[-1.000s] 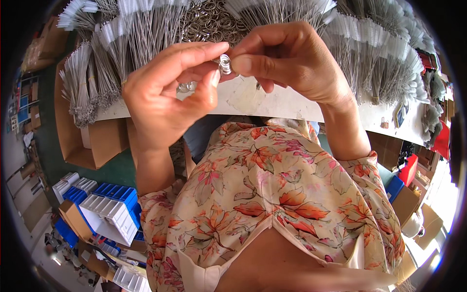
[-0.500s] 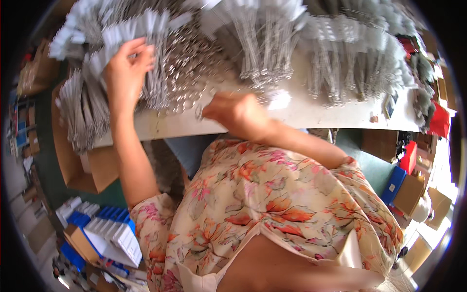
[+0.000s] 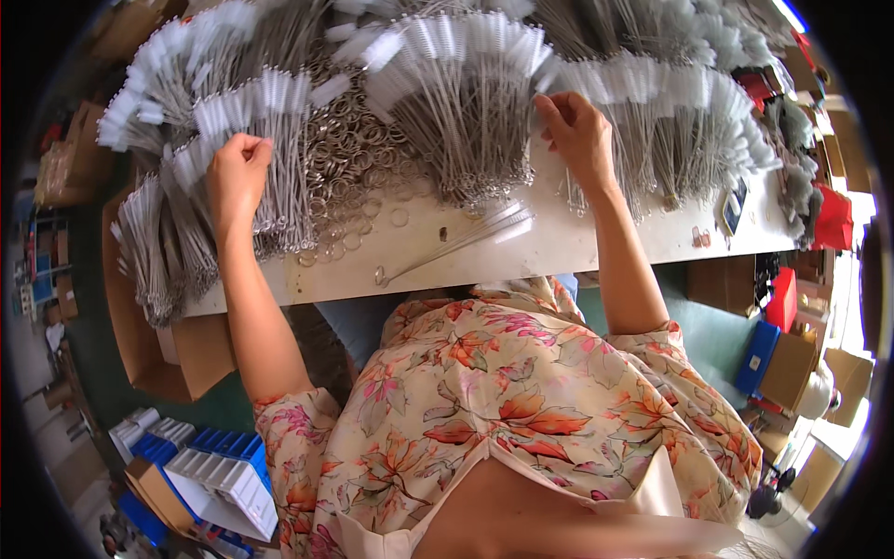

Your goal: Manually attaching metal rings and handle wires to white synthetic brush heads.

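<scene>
A white worktable [image 3: 596,244] runs across the view, its far side buried under fanned bundles of thin wire brushes with white bristle tips. The largest fan [image 3: 463,112] lies in the middle, another bundle [image 3: 237,149] at the left, and a further row [image 3: 670,121] at the right. Between the left and middle fans sits a heap of small metal split rings [image 3: 349,163], with a few loose rings [image 3: 377,210] strewn toward the near edge. One finished-looking set of brushes [image 3: 456,244] lies alone on the bare table, its ring end toward the person.

The left hand [image 3: 237,172] is curled closed over the wire stems of the left bundle, apparently pinching out a few. The right hand [image 3: 579,135] rests with fingers bent on the stems at the edge of the right row; whether it actually holds any I cannot tell.

To do this well, I judge each hand should pick by the bare wire, not the bristles, and separate a small count cleanly before lifting, so neighbouring stems do not drag out and tangle. Keeping the looped ends aligned should make threading onto a ring easier.
</scene>
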Available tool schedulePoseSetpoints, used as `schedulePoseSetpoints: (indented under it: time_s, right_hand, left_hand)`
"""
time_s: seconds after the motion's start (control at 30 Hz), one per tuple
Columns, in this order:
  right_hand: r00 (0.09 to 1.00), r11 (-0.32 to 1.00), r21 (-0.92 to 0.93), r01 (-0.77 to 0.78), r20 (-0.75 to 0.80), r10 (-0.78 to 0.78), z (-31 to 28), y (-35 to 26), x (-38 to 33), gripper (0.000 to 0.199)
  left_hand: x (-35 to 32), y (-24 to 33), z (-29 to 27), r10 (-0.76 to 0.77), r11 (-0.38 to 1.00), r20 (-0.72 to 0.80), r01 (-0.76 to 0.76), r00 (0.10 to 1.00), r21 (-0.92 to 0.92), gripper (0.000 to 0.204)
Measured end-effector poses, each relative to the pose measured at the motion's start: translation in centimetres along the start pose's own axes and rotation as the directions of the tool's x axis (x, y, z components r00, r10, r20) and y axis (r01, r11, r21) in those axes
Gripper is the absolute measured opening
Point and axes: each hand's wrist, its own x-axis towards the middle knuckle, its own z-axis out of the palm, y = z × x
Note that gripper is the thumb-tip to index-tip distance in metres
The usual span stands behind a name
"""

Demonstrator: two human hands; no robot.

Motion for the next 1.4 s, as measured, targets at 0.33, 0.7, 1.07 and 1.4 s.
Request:
schedulePoseSetpoints:
  time_s: [0.33,0.7,1.07,1.4]
  right_hand:
    - [0.974,0.745,0.632,-0.213,0.196,0.112,3.1,4.3,4.0,0.016]
    - [0.917,0.592,0.763,0.258,-0.386,0.097,0.9,-3.2,6.7,0.01]
    - [0.945,0.945,-0.21,0.251,-0.157,-0.286,-9.3,3.8,3.3,0.018]
    - [0.972,0.794,-0.594,0.134,-0.076,-0.221,-9.4,5.3,3.2,0.014]
  left_hand:
    - [-3.5,1.2,-0.6,-0.111,0.543,0.2,0.228,0.974,-0.809,0.013]
    - [-0.6,-19.3,-8.9,-0.252,0.966,-0.293,0.221,0.922,-0.135,0.036]
    - [-0.5,-22.5,-7.2,-0.28,0.939,-0.04,0.265,0.959,-0.218,0.022]
    - [-0.1,-18.9,-8.6,-0.386,0.909,-0.01,0.379,0.922,-0.173,0.019]
